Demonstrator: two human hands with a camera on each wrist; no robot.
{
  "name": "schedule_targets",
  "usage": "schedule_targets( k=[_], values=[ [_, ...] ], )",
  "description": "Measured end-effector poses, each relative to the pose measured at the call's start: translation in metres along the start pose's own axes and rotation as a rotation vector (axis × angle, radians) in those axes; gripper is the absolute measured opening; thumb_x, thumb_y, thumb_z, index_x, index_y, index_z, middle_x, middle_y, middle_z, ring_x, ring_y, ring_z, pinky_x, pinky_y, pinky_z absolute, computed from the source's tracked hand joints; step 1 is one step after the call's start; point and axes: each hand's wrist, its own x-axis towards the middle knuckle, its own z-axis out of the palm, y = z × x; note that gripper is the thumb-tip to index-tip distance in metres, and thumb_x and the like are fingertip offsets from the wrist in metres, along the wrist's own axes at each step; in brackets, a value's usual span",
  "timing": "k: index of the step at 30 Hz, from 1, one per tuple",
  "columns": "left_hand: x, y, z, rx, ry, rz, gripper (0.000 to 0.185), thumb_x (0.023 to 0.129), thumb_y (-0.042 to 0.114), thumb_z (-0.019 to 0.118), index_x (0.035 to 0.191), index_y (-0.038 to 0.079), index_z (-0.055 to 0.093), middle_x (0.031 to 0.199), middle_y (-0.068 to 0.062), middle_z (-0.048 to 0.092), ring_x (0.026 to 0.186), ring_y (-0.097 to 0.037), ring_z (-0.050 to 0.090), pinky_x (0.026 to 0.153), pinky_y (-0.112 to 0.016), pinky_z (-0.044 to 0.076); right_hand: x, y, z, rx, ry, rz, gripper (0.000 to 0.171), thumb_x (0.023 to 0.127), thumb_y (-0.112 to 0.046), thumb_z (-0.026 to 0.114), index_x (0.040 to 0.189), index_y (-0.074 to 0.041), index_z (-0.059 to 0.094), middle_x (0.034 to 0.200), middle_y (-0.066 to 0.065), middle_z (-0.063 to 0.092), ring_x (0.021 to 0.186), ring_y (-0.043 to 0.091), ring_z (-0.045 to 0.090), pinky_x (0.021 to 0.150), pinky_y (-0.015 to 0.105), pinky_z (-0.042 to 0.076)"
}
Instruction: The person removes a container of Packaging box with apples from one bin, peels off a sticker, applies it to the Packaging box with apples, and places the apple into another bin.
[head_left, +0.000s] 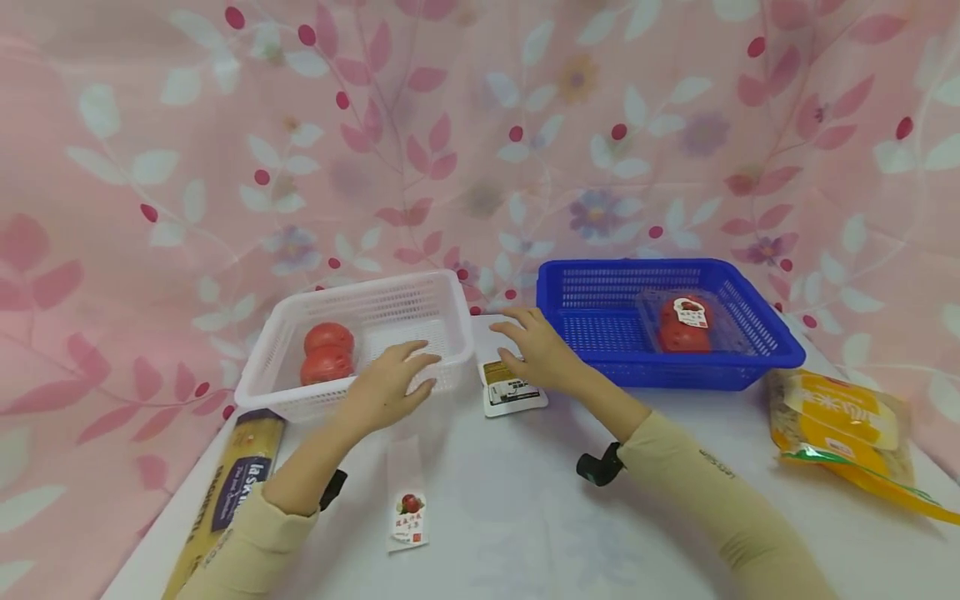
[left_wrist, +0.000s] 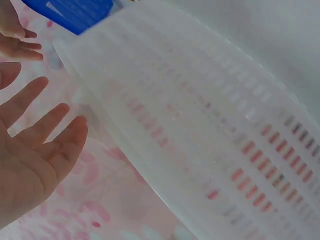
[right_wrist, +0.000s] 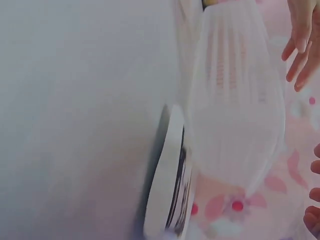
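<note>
My left hand (head_left: 386, 387) hovers at the front right of a white basket (head_left: 457, 321), fingers spread and holding nothing. In that basket lie two red round fruits (head_left: 327, 354). Across from it, my right hand (head_left: 543, 350) hangs above a small white packet (head_left: 514, 398) with a gold and black label. Its fingers are loosely bent with nothing between them. In the left wrist view the left fingers (left_wrist: 60, 117) stand beside the white basket's rim. Only fingertips of the right hand (right_wrist: 312, 195) show in the right wrist view, off to the packet's side.
A blue basket (head_left: 667, 367) at the back right holds a clear plastic box (head_left: 727, 329) with red fruits and a label. A yellow bag (head_left: 847, 425) lies at far right, a spaghetti pack (head_left: 240, 483) at left. A paper strip with a fruit picture (head_left: 408, 508) lies in front.
</note>
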Motion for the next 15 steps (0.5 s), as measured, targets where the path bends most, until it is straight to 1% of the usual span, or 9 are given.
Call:
schedule_targets(
  k=[4,6,8,10,12,13,15],
  values=[
    [-0.014,-0.032,-0.012,-0.028,0.009,-0.129,0.046,0.087,0.024,0.06,0.128,0.006,0.051,0.133,-0.023,0.042,0.119,-0.04,0.041,0.091,-0.055,0.039,0.014,-0.014,0.014,0.07,-0.053,0.006,0.039,0.088,-0.017,0.058,0.125,-0.007,0.054,0.136,0.015,0.04,0.123,0.029,0.034,0.1,0.046,0.033],
    [-0.021,-0.05,-0.017,-0.064,-0.002,-0.187,0.048,0.088,0.021,0.059,0.131,0.003,0.046,0.134,-0.026,0.038,0.12,-0.043,0.037,0.093,-0.058,0.035,0.021,-0.022,0.018,0.111,-0.082,0.012,0.04,0.089,-0.018,0.058,0.127,-0.007,0.053,0.137,0.017,0.038,0.123,0.03,0.032,0.1,0.046,0.034],
    [-0.028,-0.068,-0.022,-0.092,-0.005,-0.239,0.048,0.088,0.019,0.058,0.131,0.001,0.044,0.133,-0.028,0.036,0.12,-0.045,0.036,0.094,-0.059,0.033,0.03,-0.03,0.022,0.125,-0.116,0.018,0.041,0.09,-0.02,0.056,0.128,-0.008,0.051,0.138,0.017,0.037,0.124,0.03,0.031,0.1,0.045,0.034],
    [-0.034,-0.084,-0.028,-0.112,-0.01,-0.297,0.049,0.088,0.017,0.057,0.131,-0.002,0.042,0.133,-0.03,0.034,0.119,-0.047,0.035,0.095,-0.061,0.031,0.038,-0.036,0.025,0.13,-0.147,0.019,0.042,0.09,-0.021,0.056,0.13,-0.009,0.05,0.139,0.017,0.035,0.126,0.031,0.03,0.102,0.046,0.031],
    [-0.04,-0.099,-0.034,-0.121,-0.025,-0.365,0.05,0.089,0.017,0.055,0.132,-0.004,0.04,0.134,-0.032,0.031,0.119,-0.048,0.034,0.095,-0.062,0.029,0.047,-0.042,0.029,0.144,-0.18,0.025,0.043,0.091,-0.023,0.055,0.131,-0.009,0.048,0.14,0.017,0.033,0.128,0.031,0.028,0.103,0.047,0.029],
    [-0.043,-0.106,-0.036,-0.122,-0.038,-0.399,0.052,0.089,0.018,0.055,0.133,-0.004,0.039,0.134,-0.033,0.03,0.119,-0.049,0.032,0.095,-0.063,0.028,0.051,-0.044,0.03,0.154,-0.196,0.026,0.043,0.091,-0.023,0.055,0.131,-0.009,0.048,0.141,0.017,0.032,0.129,0.031,0.028,0.104,0.048,0.027],
    [-0.047,-0.118,-0.04,-0.129,-0.075,-0.463,0.055,0.091,0.021,0.054,0.135,-0.006,0.035,0.134,-0.035,0.027,0.121,-0.051,0.029,0.095,-0.064,0.026,0.059,-0.049,0.035,0.171,-0.229,0.027,0.044,0.091,-0.024,0.055,0.132,-0.009,0.047,0.141,0.017,0.031,0.129,0.032,0.028,0.104,0.048,0.027]
  ],
)
